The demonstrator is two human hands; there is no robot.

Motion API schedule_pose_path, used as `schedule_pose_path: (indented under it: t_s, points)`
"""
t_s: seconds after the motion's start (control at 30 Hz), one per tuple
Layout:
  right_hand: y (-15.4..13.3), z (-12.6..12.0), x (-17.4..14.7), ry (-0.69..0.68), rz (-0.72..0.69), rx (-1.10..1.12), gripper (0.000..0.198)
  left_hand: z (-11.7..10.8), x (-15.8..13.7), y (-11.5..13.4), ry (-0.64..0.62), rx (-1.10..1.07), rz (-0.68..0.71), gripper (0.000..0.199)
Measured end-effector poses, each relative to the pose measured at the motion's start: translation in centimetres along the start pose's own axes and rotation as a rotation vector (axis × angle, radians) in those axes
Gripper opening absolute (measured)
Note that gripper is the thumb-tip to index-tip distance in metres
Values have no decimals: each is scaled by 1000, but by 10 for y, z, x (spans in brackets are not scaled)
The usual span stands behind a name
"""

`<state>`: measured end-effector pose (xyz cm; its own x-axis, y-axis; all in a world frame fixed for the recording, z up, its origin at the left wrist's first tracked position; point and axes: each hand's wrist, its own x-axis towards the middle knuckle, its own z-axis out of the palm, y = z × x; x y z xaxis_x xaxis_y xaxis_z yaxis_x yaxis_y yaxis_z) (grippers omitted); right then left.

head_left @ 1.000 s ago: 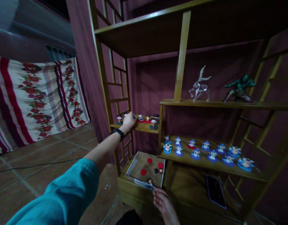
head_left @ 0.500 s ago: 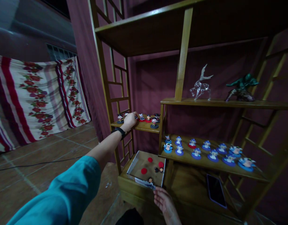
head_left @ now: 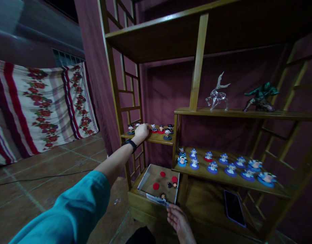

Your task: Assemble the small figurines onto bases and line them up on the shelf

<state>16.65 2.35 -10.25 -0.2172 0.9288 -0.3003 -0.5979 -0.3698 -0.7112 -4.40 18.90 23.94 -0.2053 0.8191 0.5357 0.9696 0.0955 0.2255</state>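
My left hand (head_left: 141, 133) is on the left shelf, closed, back of the hand towards me. Its fingers hide whatever they hold. Small dark-haired figurines on round bases stand to either side of it; one (head_left: 131, 129) is left of the hand, another (head_left: 167, 134) right of it on a dark base. Low in front, my right hand (head_left: 176, 217) pinches the near right corner of a shallow cardboard box (head_left: 143, 179), by a greyish strip. Inside the box lie red discs (head_left: 156, 186), a dark-haired figurine (head_left: 163, 196) and another toppled figurine (head_left: 174, 185).
Several blue and purple based figurines (head_left: 213, 166) stand on the lower right shelf (head_left: 204, 174). Above are a clear glass deer (head_left: 217, 98) and a green-and-bronze statue (head_left: 262, 96). A phone (head_left: 234, 207) lies at the bottom right. A wooden upright (head_left: 199, 61) divides the shelves.
The camera view has shifted slightly. My left hand remains on the shelf, its fingers a little more curled over. The right hand stays at the box corner.
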Motion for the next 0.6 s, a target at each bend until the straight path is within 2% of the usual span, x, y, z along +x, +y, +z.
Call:
schedule_pose_path:
  t_s: [0.2, 0.3, 0.47, 0.6]
  points:
    - [3, -3, 4, -8, 10, -11, 37, 0, -10, -2, 64, 17, 62, 30]
    - [5, -4, 5, -10, 6, -12, 39, 1, -10, 2, 7, -10, 117, 35]
    - [4, -3, 5, -2, 13, -16, 37, 0, -4, 11, -91, -8, 55, 47]
    - [2, -3, 3, -3, 12, -24, 37, -2, -3, 14, -130, -6, 30, 48]
